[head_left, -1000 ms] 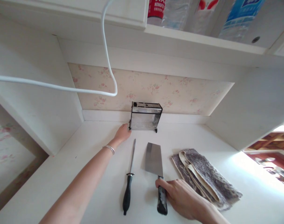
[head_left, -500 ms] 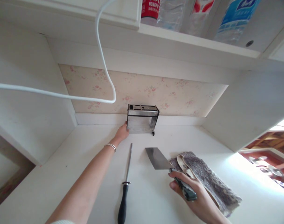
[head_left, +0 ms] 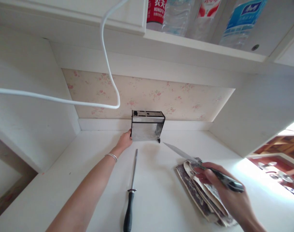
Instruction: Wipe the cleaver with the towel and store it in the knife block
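Toward the back of the white counter, my left hand grips the left side of a knife block with a slotted metal top and a see-through front; some fingers are hidden by it. My right hand is closed around the dark handle of a cleaver. Its blade is turned almost edge-on and points left toward the block, apart from it. A sharpening steel with a black handle lies between my arms, touched by neither hand. Under my right hand is a folded grey-brown towel, partly covered by the hand.
A white cable hangs across the upper left. Above, an open cabinet shelf holds several plastic bottles. White side panels bound the counter left and right, with flowered wallpaper at the back.
My right hand has moved right with the cleaver and turned it, so the broad blade now shows as a thin strip. My left hand stays at the knife block.
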Demonstrator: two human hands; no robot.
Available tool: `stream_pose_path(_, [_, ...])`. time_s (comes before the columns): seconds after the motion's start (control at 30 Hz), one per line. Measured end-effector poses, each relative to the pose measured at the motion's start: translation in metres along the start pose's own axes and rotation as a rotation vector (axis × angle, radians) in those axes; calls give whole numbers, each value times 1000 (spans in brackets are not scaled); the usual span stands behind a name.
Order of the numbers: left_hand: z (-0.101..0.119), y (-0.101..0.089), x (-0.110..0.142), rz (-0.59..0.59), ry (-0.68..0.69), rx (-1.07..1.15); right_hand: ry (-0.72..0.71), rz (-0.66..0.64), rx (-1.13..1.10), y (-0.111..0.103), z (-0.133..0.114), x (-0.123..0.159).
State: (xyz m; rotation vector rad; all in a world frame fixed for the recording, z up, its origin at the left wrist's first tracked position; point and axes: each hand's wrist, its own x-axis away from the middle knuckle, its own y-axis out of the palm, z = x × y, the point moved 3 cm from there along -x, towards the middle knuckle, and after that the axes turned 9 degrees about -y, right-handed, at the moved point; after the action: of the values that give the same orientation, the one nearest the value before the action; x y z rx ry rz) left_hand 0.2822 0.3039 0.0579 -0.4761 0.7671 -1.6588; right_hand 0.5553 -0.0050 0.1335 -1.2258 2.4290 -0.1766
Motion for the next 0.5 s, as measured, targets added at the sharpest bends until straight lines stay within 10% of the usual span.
stream_pose_path(0.5, [-10, -11, 62, -49, 74, -38, -509, 263, -410, -16, -154, -86])
